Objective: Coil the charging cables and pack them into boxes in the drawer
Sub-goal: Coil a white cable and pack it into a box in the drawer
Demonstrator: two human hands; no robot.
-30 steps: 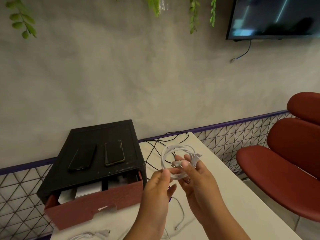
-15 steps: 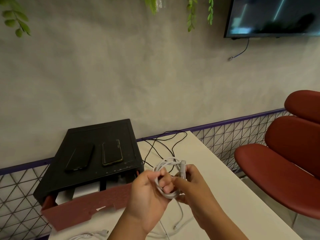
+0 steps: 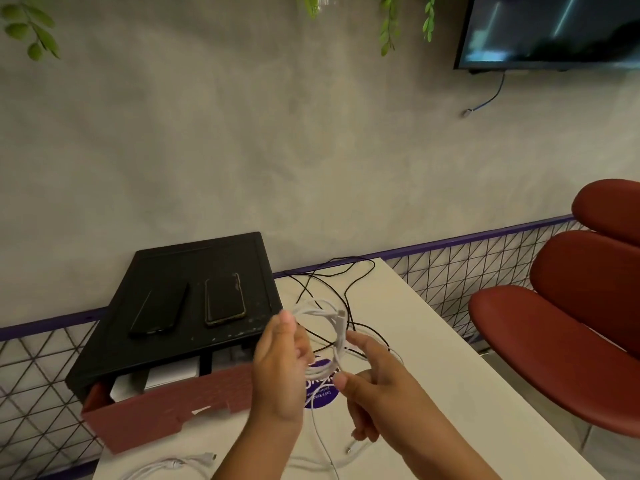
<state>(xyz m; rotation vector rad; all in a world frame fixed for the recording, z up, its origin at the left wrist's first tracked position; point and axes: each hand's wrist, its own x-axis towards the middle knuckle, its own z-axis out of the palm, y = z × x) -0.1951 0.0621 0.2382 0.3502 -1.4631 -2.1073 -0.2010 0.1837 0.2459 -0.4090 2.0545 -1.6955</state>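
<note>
In the head view, the left hand (image 3: 277, 368) gripped the left side of the white cable coil (image 3: 325, 332), which was held in the air above the table (image 3: 450, 368), just right of the drawer. The right hand (image 3: 377, 386) pinched the loops at their lower right, fingers lightly curled. A loose tail (image 3: 317, 431) hung from the coil to the tabletop, so the winding looked unfinished. Doing it well probably meant feeding that tail round in same-sized loops, with a firm left grip so none sprang free. The red-brown drawer (image 3: 166, 414) stood pulled out of the black cabinet (image 3: 201, 261), with white boxes (image 3: 169, 374) inside. Whether the boxes held anything could not be told.
</note>
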